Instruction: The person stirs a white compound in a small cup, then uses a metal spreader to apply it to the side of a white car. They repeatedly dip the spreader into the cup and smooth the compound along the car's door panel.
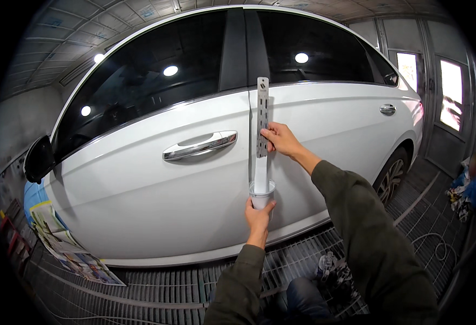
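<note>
Head view: the left hand [258,214] grips a small clear cup [262,194] from below, fingers closed round its base, held up close to a white car [140,184] near the seam between its two doors. The right hand [280,140] pinches a long perforated stick [262,124] at mid-length; its white-coated lower end stands in the cup. This looks like stirring paint, or checking its shade against the panel. Any further move calls for a steady cup, level, and a stick kept off the door.
</note>
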A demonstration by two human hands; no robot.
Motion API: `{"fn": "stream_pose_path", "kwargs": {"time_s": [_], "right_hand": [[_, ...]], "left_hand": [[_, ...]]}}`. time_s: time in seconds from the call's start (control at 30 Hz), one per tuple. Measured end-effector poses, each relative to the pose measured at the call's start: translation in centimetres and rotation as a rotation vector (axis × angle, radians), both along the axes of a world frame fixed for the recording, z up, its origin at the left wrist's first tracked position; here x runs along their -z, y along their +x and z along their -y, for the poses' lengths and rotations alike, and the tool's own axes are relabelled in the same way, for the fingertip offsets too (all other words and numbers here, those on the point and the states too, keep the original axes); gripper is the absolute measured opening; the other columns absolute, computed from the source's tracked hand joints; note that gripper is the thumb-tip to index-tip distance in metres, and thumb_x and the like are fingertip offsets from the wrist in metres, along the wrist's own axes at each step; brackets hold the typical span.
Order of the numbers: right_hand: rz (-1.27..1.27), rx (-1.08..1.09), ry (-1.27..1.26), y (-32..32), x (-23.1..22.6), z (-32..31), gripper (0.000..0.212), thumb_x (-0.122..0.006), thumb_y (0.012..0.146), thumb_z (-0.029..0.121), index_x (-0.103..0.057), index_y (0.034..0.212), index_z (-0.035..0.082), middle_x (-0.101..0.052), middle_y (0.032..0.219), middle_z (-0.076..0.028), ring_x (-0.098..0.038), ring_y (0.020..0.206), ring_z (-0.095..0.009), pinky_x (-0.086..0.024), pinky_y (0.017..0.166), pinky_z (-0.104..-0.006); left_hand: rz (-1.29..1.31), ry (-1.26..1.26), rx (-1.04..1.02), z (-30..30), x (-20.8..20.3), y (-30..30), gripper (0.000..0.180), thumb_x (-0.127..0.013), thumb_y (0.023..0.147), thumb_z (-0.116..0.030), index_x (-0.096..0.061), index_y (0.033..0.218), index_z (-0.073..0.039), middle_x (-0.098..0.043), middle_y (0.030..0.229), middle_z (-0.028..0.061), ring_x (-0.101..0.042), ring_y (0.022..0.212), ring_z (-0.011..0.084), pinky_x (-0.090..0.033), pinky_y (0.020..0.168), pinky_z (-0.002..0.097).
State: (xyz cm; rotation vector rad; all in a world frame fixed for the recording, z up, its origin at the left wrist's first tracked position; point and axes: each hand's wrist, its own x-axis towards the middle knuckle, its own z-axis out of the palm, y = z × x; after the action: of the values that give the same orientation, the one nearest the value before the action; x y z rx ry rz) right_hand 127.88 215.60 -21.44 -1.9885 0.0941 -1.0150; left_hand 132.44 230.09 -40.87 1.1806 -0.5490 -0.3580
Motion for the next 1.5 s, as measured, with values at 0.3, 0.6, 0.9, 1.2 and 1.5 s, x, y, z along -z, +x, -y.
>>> {"fn": "stream_pose_path", "kwargs": {"time_s": [0.3,0.6,0.9,1.2,1.5], "right_hand": [[-0.052,-0.071,-0.02,1.7,-1.9,0.4,0.021,-0.055,0.1,0.02,-0.059,0.09,0.002,-0.056,0.063,0.001,-0.054,0.051,-0.006,-0.043,0.048,-0.0229],[-0.039,-0.053,-0.014,2.4,-1.8,1.2,0.02,-0.056,0.1,0.02,-0.059,0.091,0.003,-0.057,0.064,0.002,-0.053,0.051,-0.005,-0.043,0.048,-0.0219],[-0.026,-0.044,-0.005,2.5,-1.6,1.4,0.02,-0.056,0.1,0.02,-0.059,0.09,0.003,-0.057,0.064,0.002,-0.054,0.051,-0.006,-0.043,0.047,-0.0219],[-0.02,-0.042,0.007,2.6,-1.5,1.1,0.021,-0.057,0.099,0.02,-0.059,0.09,0.001,-0.058,0.064,0.0,-0.056,0.051,-0.007,-0.044,0.048,-0.0235],[-0.033,-0.03,-0.01,1.4,-1.5,0.7,0.022,-0.058,0.098,0.021,-0.059,0.089,0.001,-0.059,0.063,-0.001,-0.057,0.052,-0.008,-0.046,0.05,-0.0247]], "left_hand": [[-0.02,-0.003,0.071,-0.5,-0.5,0.0,0.069,-0.084,0.067,-0.002,-0.052,0.128,0.001,-0.063,0.116,0.0131,-0.062,0.101,0.0232,-0.05,0.087,0.0346],[-0.017,0.004,0.065,-0.1,-0.1,0.3,0.07,-0.085,0.067,-0.002,-0.052,0.128,0.001,-0.063,0.115,0.0125,-0.062,0.101,0.023,-0.05,0.087,0.0347],[-0.008,-0.006,0.045,0.0,0.0,0.4,0.061,-0.086,0.068,-0.004,-0.055,0.12,0.0,-0.065,0.11,0.0123,-0.062,0.098,0.0236,-0.05,0.085,0.0366],[-0.016,-0.035,0.052,-0.3,0.0,0.1,0.056,-0.085,0.069,-0.004,-0.056,0.116,-0.001,-0.066,0.109,0.0125,-0.062,0.097,0.0242,-0.049,0.084,0.0376],[0.01,0.001,0.069,-0.1,0.1,0.3,0.056,-0.085,0.069,-0.005,-0.056,0.116,-0.001,-0.065,0.108,0.0122,-0.061,0.097,0.0236,-0.049,0.086,0.0376]]}}
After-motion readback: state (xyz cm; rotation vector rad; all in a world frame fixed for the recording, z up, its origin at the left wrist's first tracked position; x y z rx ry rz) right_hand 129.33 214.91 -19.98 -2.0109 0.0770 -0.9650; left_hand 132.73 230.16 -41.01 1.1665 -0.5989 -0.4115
